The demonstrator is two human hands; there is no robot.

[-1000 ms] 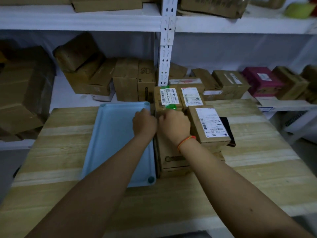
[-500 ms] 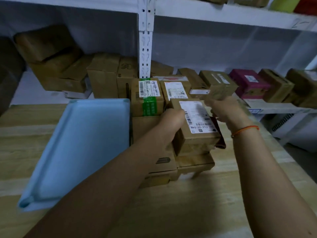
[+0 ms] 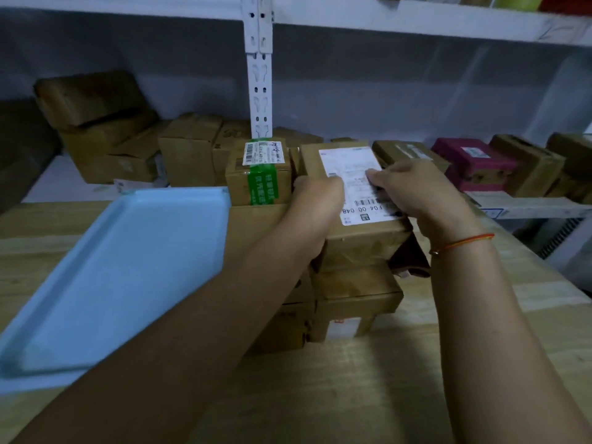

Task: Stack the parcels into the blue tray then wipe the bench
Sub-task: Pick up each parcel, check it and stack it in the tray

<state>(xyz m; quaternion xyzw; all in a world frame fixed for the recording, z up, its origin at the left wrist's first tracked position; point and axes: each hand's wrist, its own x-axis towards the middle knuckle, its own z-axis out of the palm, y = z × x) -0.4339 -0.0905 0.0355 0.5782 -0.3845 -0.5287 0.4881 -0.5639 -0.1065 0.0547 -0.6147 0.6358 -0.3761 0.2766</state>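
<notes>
Item: top parcel (image 3: 358, 200), brown cardboard with a large white shipping label on its lid, sat highest on a pile of parcels (image 3: 352, 302) on the wooden bench (image 3: 368, 395), just right of the blue tray (image 3: 128, 277). I had my left hand (image 3: 315, 206) curled round its near-left edge and my right hand (image 3: 413, 187) lying over the label, fingers bent down on the far-right side, so both were grasping the one box. The tray held nothing (no parcel had yet gone in). Handling note, as I judged it: lift straight up before swinging left, so the boxes beneath were not dragged along, and set it flat in a far corner of the tray to leave room for the rest. Condition: clear tape wrapped the front face, creased and shiny; the corners looked square. A second parcel with green tape (image 3: 259, 174) stood just behind on the left, touching the pile. Whether the top parcel had cleared the box below, I could not tell. The wiping had not been started.
</notes>
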